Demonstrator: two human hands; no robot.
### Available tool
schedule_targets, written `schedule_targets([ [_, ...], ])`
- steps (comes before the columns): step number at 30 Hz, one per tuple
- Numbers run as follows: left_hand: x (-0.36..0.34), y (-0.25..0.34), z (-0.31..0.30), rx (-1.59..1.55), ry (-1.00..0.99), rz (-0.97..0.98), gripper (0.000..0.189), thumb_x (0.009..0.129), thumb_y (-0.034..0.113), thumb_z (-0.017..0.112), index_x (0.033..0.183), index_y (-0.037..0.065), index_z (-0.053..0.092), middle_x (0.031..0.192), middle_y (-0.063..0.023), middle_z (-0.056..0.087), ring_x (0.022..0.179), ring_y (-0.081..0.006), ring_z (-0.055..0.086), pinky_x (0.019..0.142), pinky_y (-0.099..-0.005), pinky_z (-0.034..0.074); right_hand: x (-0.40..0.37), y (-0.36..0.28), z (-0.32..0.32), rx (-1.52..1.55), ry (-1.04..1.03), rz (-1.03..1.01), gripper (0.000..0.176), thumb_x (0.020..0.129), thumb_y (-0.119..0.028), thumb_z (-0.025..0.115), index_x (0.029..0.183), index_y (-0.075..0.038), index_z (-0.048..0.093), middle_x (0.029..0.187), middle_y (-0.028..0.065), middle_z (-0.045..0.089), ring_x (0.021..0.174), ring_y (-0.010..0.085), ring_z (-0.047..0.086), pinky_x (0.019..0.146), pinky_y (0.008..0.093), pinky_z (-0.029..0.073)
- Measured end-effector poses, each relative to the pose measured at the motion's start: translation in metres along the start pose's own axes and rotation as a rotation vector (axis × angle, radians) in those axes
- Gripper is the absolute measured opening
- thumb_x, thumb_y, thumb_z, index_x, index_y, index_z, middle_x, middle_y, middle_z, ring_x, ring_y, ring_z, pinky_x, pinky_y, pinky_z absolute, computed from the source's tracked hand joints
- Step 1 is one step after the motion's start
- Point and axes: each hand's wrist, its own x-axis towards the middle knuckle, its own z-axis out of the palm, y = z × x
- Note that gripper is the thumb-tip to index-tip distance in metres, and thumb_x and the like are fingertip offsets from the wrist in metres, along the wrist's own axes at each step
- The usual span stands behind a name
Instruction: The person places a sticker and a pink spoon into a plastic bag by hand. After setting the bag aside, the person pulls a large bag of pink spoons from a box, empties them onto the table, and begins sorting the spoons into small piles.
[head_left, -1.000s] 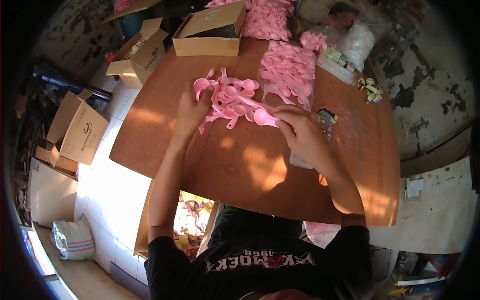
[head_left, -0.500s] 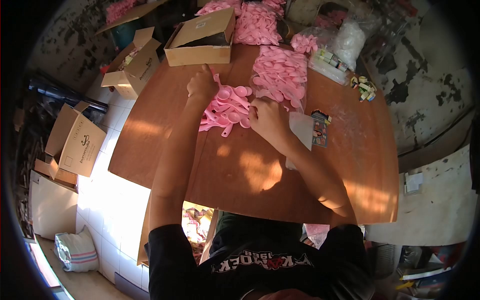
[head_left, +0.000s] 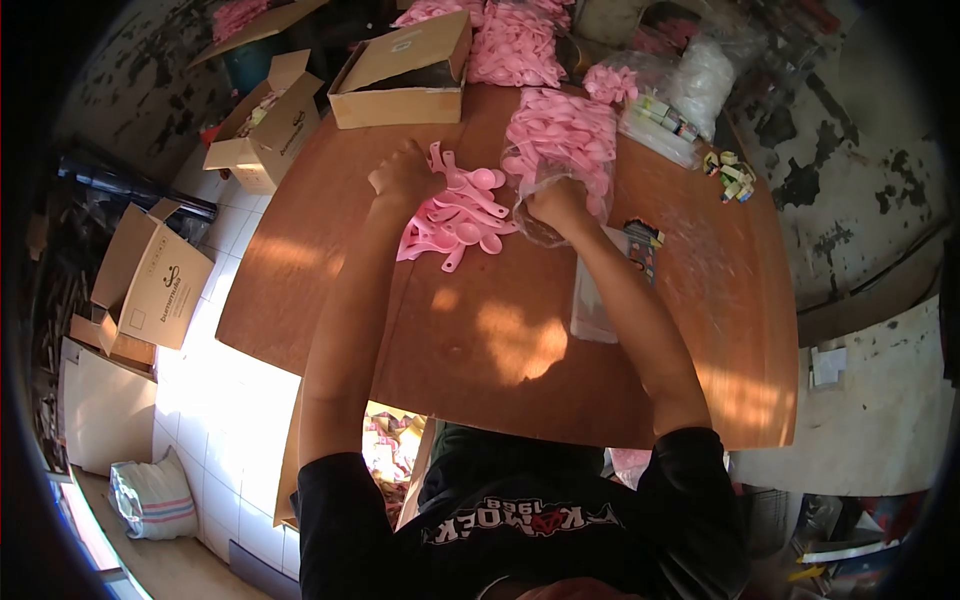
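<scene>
A loose pile of pink measuring spoons lies on the brown wooden table. At its left edge is my left hand, fingers curled; whatever they may hold is hidden. My right hand is at the mouth of a clear plastic bag, with crinkled film around its fingers, so their grip does not show. More pink spoons fill this bag, which lies flat beyond the hand. Under my right forearm are a pale translucent flat object and a dark printed card.
An open cardboard box stands at the table's back left, beside a full bag of pink pieces. Small light-coloured pieces lie at the back right. More cartons stand left of the table.
My right hand has moved right, from the pile's edge to the bag's mouth, and the film there has lifted around it. My left hand has shifted slightly down beside the pile.
</scene>
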Motion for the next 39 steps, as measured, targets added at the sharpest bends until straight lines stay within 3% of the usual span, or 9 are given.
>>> schedule_targets([
  [11,-0.023,-0.007,-0.015,0.069,-0.028,0.028,0.061,0.081,0.05,0.061,0.128,0.012,0.054,0.123,-0.0129,0.063,0.115,-0.0304,0.062,0.093,-0.0438,0.049,-0.016,-0.018,-0.032,-0.06,-0.325,-0.002,0.025,0.08,-0.009,0.063,0.1,0.003,0.067,0.118,0.027,0.059,0.094,0.044,0.065,0.086,0.0492,0.052],
  [18,-0.081,-0.003,-0.031,-0.111,0.49,0.354,0.054,0.083,0.036,0.068,0.128,0.009,0.055,0.116,-0.0167,0.063,0.103,-0.0353,0.064,0.084,-0.0446,0.052,-0.019,-0.009,-0.056,0.308,-0.198,0.084,0.025,0.078,-0.011,0.065,0.096,0.007,0.065,0.099,0.0288,0.063,0.09,0.045,0.064,0.074,0.0496,0.053],
  [19,-0.091,-0.001,-0.031,-0.246,0.608,0.495,0.05,0.083,0.03,0.069,0.126,0.009,0.056,0.113,-0.0168,0.064,0.1,-0.0348,0.066,0.081,-0.042,0.054,-0.018,-0.005,-0.062,0.274,-0.187,0.07,0.023,0.082,-0.011,0.062,0.1,0.003,0.062,0.091,0.0173,0.066,0.082,0.0254,0.07,0.06,0.0384,0.056],
  [20,-0.1,0.0,-0.026,-0.244,0.609,0.492,0.05,0.083,0.03,0.069,0.126,0.009,0.056,0.113,-0.0168,0.064,0.1,-0.0348,0.066,0.081,-0.042,0.054,-0.021,0.001,-0.068,0.277,-0.188,0.068,0.023,0.082,-0.011,0.062,0.1,0.003,0.062,0.091,0.0173,0.066,0.082,0.0254,0.07,0.06,0.0384,0.056],
  [22,-0.119,0.006,-0.014,-0.703,0.396,0.651,0.042,0.084,0.021,0.069,0.121,0.004,0.057,0.111,-0.0133,0.063,0.093,-0.0305,0.065,0.076,-0.0387,0.053,-0.032,-0.002,-0.112,1.0,-0.56,0.388,0.021,0.083,-0.013,0.063,0.099,0.0,0.059,0.086,0.0108,0.064,0.069,0.0185,0.066,0.057,0.033,0.054],
  [26,-0.176,0.03,0.003,-1.22,-0.241,0.415,0.042,0.093,0.027,0.064,0.125,0.003,0.053,0.106,-0.0106,0.064,0.092,-0.0232,0.066,0.078,-0.0339,0.054,-0.074,-0.006,-0.156,1.153,-0.73,0.461,0.036,0.084,-0.014,0.066,0.115,0.0,0.056,0.09,0.0072,0.062,0.077,0.0155,0.062,0.059,0.0307,0.052],
  [28,-0.196,0.051,0.004,-1.608,-0.592,-0.136,0.036,0.098,0.025,0.057,0.124,0.002,0.051,0.107,-0.0073,0.062,0.094,-0.0172,0.064,0.078,-0.0328,0.054,-0.095,-0.022,-0.169,1.363,-0.624,0.373,0.017,0.086,-0.014,0.063,0.098,-0.003,0.057,0.085,0.0047,0.06,0.067,0.0109,0.058,0.056,0.0269,0.049],
  [30,-0.198,0.063,0.027,-1.797,-0.597,-0.1,0.037,0.097,0.026,0.059,0.124,0.003,0.049,0.107,-0.0073,0.06,0.091,-0.017,0.063,0.078,-0.0324,0.055,-0.103,-0.037,-0.165,1.396,-0.65,0.222,0.025,0.089,-0.013,0.062,0.11,-0.002,0.058,0.093,0.0032,0.061,0.086,0.0096,0.059,0.073,0.0245,0.051],
  [39,-0.194,0.042,0.043,-2.008,-0.137,0.039,0.017,0.099,0.015,0.054,0.114,0.006,0.053,0.093,-0.0009,0.06,0.083,-0.0075,0.058,0.069,-0.0253,0.051,-0.1,-0.08,-0.131,1.704,-0.644,0.132,0.026,0.094,-0.009,0.058,0.118,0.0,0.057,0.1,0.0034,0.061,0.089,0.0102,0.059,0.077,0.0256,0.051],
])
